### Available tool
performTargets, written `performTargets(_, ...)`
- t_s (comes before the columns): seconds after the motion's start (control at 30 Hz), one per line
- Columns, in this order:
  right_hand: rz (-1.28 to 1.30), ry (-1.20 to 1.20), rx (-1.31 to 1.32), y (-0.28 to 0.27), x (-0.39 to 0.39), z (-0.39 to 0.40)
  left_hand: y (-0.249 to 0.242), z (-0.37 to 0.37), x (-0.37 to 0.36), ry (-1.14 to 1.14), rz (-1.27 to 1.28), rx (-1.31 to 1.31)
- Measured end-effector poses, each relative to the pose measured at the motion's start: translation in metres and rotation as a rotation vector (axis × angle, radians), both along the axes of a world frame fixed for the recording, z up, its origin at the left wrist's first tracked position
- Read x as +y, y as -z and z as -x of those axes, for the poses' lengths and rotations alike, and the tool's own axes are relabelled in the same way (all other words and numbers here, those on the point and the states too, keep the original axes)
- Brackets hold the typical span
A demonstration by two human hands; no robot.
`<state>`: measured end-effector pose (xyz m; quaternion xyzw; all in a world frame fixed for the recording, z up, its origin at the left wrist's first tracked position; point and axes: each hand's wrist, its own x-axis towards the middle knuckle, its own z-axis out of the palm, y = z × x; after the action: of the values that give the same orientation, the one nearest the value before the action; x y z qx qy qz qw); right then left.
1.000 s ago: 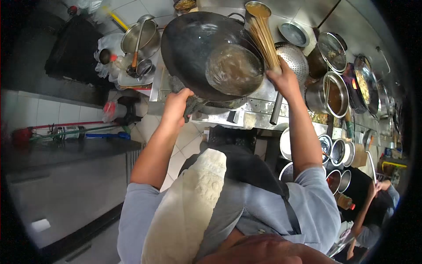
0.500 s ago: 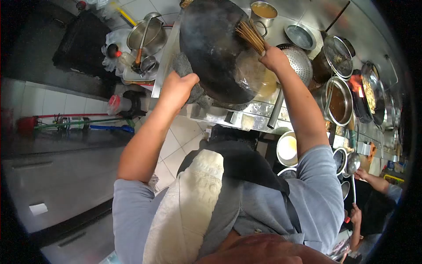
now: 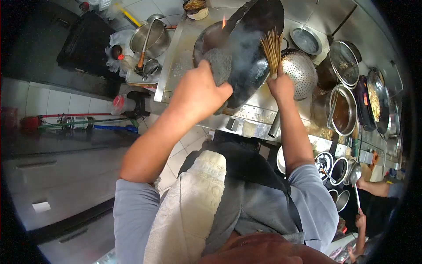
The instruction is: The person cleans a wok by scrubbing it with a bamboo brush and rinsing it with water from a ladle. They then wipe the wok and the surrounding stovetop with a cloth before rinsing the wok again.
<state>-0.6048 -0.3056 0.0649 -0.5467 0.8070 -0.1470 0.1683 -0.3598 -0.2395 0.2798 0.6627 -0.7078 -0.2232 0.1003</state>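
My left hand (image 3: 198, 94) is closed around a dark grey cloth (image 3: 217, 64) at the near left rim of a big black wok (image 3: 252, 53). The wok is tipped steeply onto its right side, and smoke or steam hangs over it. My right hand (image 3: 281, 86) grips a bamboo wok brush (image 3: 272, 47), its bristles pointing away from me beside the wok's right edge. Behind the brush lies a perforated strainer (image 3: 301, 75), with its handle toward me. A small flame (image 3: 223, 22) shows at the burner left of the raised wok.
A metal pot (image 3: 149, 39) with a ladle stands on the left. To the right are a pot of brown liquid (image 3: 342, 112), a mesh skimmer (image 3: 345, 61) and a pan of food (image 3: 374, 101). A co-worker's hand (image 3: 361, 182) holds a ladle (image 3: 355, 174) at the lower right.
The wok has tipped up to the right, uncovering the burner and flame. My left hand moved right with the cloth and wok; the brush has swung upright. Liquid seen at the wok's edge is gone.
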Motion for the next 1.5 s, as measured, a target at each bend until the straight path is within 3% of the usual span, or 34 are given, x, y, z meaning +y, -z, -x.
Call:
performTargets(0.07,0.118,0.012,0.068,0.016,-0.001,-0.002,0.017,-0.015,-0.006,-0.035,0.044,0.027)
performTargets(0.13,0.024,0.008,0.054,-0.014,-0.006,-0.006,0.043,-0.049,-0.019,-0.103,0.082,0.097)
performTargets(0.2,-0.019,-0.133,-0.089,-0.028,-0.023,-0.001,0.048,-0.079,-0.024,-0.18,0.019,0.4)
performTargets(0.27,0.017,-0.146,-0.227,-0.049,-0.028,0.006,0.102,-0.13,-0.028,-0.298,-0.07,0.679)
performTargets(0.4,0.548,-0.127,-0.241,-0.081,-0.043,0.015,0.162,-0.15,-0.003,-0.661,-0.36,1.104)
performTargets(0.47,0.561,-0.034,-0.317,-0.122,-0.052,0.008,0.175,-0.13,-0.015,-0.725,-0.444,1.252)
performTargets(0.53,0.792,-0.051,-0.24,-0.147,-0.068,0.001,0.2,-0.108,-0.039,-0.675,-0.518,1.375)
performTargets(0.6,0.904,0.008,-0.328,-0.176,-0.082,-0.03,0.204,-0.079,-0.068,-0.626,-0.502,1.373)
performTargets(0.67,1.101,-0.045,-0.261,-0.171,-0.119,-0.042,0.225,-0.06,-0.092,-0.651,-0.59,1.494)
performTargets(0.73,1.015,0.049,-0.171,-0.136,-0.16,-0.045,0.255,-0.05,-0.094,-0.704,-0.542,1.412)
performTargets(0.77,0.987,0.111,0.088,-0.101,-0.194,-0.039,0.254,-0.048,-0.096,-0.697,-0.543,1.411)
performTargets(0.8,0.732,0.222,0.11,-0.071,-0.211,-0.044,0.252,-0.045,-0.098,-0.709,-0.587,1.389)
performTargets(0.83,0.614,0.149,0.013,-0.031,-0.225,-0.046,0.249,-0.045,-0.098,-0.727,-0.633,1.365)
performTargets(0.87,0.318,0.118,0.157,0.018,-0.24,-0.05,0.238,-0.043,-0.098,-0.727,-0.637,1.365)
performTargets(0.9,-0.021,-0.061,0.159,0.049,-0.234,-0.061,0.222,-0.041,-0.1,-0.777,-0.646,1.285)
performTargets(0.93,-0.105,-0.142,0.226,0.084,-0.224,-0.083,0.215,-0.041,-0.101,-0.826,-0.657,1.203)
performTargets(0.97,-0.351,-0.425,0.186,0.063,-0.197,-0.115,0.233,-0.044,-0.101,-0.769,-0.678,1.329)
performTargets(1.03,-0.354,-0.681,-0.003,0.016,-0.145,-0.155,0.244,-0.049,-0.098,-0.751,-0.732,1.425)
performTargets(1.07,-0.402,-0.734,-0.119,-0.005,-0.132,-0.15,0.247,-0.051,-0.098,-0.721,-0.763,1.525)
performTargets(1.13,-0.339,-0.909,-0.427,0.006,-0.138,-0.093,0.247,-0.054,-0.099,-0.693,-0.771,1.523)
performTargets(1.17,-0.467,-0.888,-0.303,-0.003,-0.154,-0.061,0.246,-0.055,-0.1,-0.664,-0.773,1.517)
performTargets(1.2,-0.713,-0.71,0.036,0.007,-0.184,-0.028,0.247,-0.056,-0.1,-0.669,-0.769,1.522)
performTargets(1.23,-0.716,-0.658,0.475,0.038,-0.218,0.014,0.25,-0.058,-0.099,-0.663,-0.793,1.514)
performTargets(1.27,-0.189,-0.241,0.535,-0.004,-0.2,0.005,0.252,-0.059,-0.099,-0.651,-0.817,1.505)
performTargets(1.33,0.213,0.049,0.335,-0.024,-0.211,-0.008,0.254,-0.061,-0.1,-0.674,-0.864,1.595)
performTargets(1.4,0.42,0.131,0.172,-0.017,-0.22,-0.034,0.258,-0.065,-0.099,-0.705,-0.924,1.674)
performTargets(1.47,0.281,0.128,0.147,0.024,-0.221,-0.069,0.263,-0.069,-0.099,-0.683,-1.024,1.799)
performTargets(1.5,-0.083,-0.07,0.071,0.056,-0.224,-0.077,0.263,-0.068,-0.098,-0.68,-1.028,1.798)
